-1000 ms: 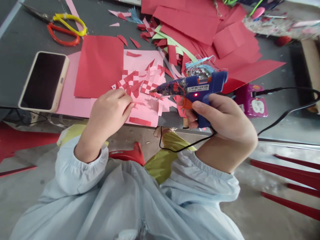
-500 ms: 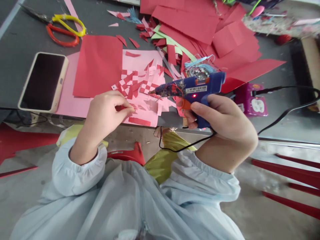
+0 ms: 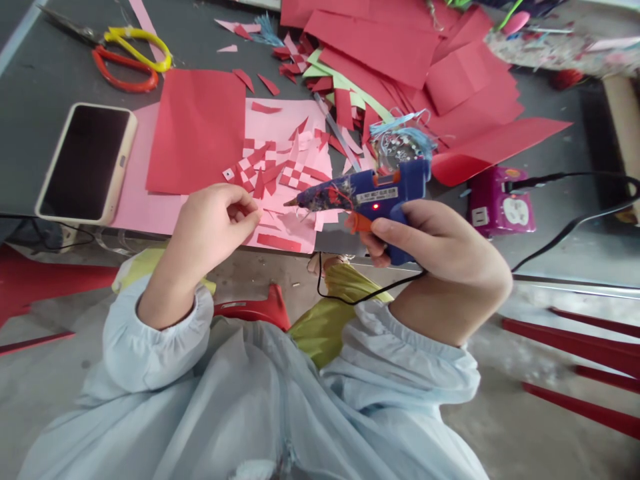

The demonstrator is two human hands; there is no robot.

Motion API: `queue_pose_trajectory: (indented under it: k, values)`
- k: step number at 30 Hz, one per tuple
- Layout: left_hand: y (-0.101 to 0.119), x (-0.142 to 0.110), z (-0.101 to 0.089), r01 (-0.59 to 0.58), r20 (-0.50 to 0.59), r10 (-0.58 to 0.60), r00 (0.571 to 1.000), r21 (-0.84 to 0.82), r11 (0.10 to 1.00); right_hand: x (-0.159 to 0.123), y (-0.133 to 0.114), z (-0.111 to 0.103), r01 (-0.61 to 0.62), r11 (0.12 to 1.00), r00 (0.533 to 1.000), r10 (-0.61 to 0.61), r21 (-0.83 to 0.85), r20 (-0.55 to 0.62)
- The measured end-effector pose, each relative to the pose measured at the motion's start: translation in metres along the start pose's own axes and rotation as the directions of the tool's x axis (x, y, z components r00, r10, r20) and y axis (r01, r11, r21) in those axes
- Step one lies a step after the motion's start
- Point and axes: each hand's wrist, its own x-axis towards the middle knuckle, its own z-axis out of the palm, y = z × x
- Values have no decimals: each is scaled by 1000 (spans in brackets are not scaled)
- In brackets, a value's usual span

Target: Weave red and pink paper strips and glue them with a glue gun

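A blue hot glue gun (image 3: 370, 193) with a lit red light and an orange trigger is held in my right hand (image 3: 430, 237). Its nozzle points left, close to the fingertips of my left hand (image 3: 215, 220). Those left fingers are pinched together over the pink paper (image 3: 300, 241); whatever they hold is too small or hidden. Beyond them lie red-and-pink checkered woven paper pieces (image 3: 295, 175) among loose strips. A red paper strip (image 3: 279, 243) rests by the table's near edge. Behind the left hand is a red paper sheet (image 3: 197, 130).
A phone (image 3: 85, 163) and scissors (image 3: 127, 60) lie at the left. Red paper sheets (image 3: 380, 50) pile up at the back. A purple power box (image 3: 500, 200) with a black cord (image 3: 570, 230) sits at the right, near a container of beads and blue tassels (image 3: 403, 143).
The glue gun and my right hand have moved left and slightly down, bringing the nozzle nearer my left hand. The left fingertips have drawn back a little to the left.
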Motion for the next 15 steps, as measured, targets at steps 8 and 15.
queue_pose_trajectory:
  k: [8, 15]
  values:
    - [-1, -2, 1, -55, 12, 54, 998, 79, 995, 15, -8, 10, -92, 996, 969, 92, -14, 231]
    - [1, -1, -1, -24, 53, 20, 998, 73, 997, 16, -10, 14, -99, 990, 966, 119, -98, 231]
